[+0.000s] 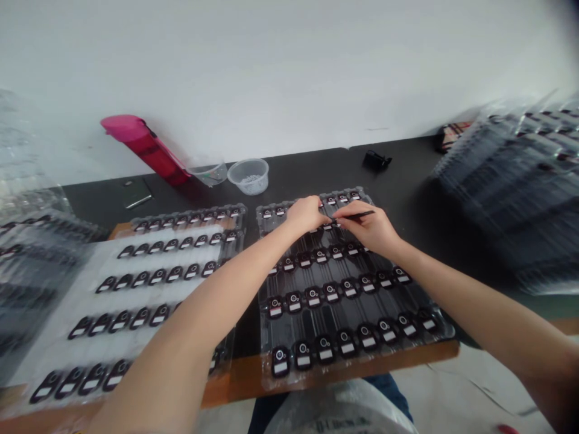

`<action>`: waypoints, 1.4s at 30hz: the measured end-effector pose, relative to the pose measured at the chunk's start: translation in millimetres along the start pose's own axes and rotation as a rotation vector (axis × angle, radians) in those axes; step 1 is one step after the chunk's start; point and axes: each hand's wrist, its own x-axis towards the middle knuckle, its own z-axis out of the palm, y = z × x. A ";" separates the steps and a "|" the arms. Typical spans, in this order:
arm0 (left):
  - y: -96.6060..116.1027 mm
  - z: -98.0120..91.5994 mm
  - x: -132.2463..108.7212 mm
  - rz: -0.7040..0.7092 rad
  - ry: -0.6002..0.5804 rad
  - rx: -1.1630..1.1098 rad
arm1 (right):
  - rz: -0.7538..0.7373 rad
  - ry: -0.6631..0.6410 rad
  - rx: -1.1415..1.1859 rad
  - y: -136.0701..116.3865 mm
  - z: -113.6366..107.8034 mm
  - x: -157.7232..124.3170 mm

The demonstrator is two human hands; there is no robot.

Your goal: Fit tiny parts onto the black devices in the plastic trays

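**Left hand** (305, 216): curled downward over the far rows of the tray; grip hidden behind the knuckles, so no telling whether anything is held.

**Right hand** (364, 226): thumb and fingers closed on a slim black tool (357, 213), tip angled toward the left hand, almost touching it.

**Work tray**: clear plastic tray (446, 330) on a wooden board (244, 378), directly beneath both hands.

**Tray contents**: rows of small black devices (280, 361), each with a round lens and a white label.

**Left of the hands**: second tray (237, 211) just beside the first, with matching devices over a white sheet (154, 289); stacked trays (27, 283) beyond, at the edge of view.

**Right of the hands**: tall stack of trays (511, 181) in plastic wrap.

**Far table edge**: dark table (316, 166) against a white wall (271, 72), holding a pink bottle (140, 144), a clear cup (208, 173), a plastic cup of white bits (248, 176), a phone (136, 193) and a black clip (376, 160).
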 end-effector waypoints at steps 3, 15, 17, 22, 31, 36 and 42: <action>0.3 0.4 -0.2 0.008 0.005 0.003 | -0.003 0.000 0.006 1.4 0.6 -0.2; 1.4 4.6 0.0 -0.013 0.034 0.057 | 0.105 0.091 0.021 -9.2 -11.2 0.6; 0.7 3.7 0.9 -0.035 0.028 0.022 | 0.132 0.126 0.051 -13.0 -15.1 1.0; -2.5 -8.5 -8.1 -0.074 0.070 -0.433 | 0.147 0.217 0.183 -28.2 -22.9 0.4; -7.1 -26.0 -60.5 -0.169 -0.437 -1.317 | 0.035 0.089 0.273 -65.3 -22.8 -4.9; -5.7 -22.2 -71.4 -0.081 -0.503 -1.330 | -0.056 -0.002 0.205 -72.3 -17.4 -5.1; -7.1 -22.4 -74.1 -0.084 -0.505 -1.322 | -0.074 -0.058 0.238 -77.7 -14.0 -8.2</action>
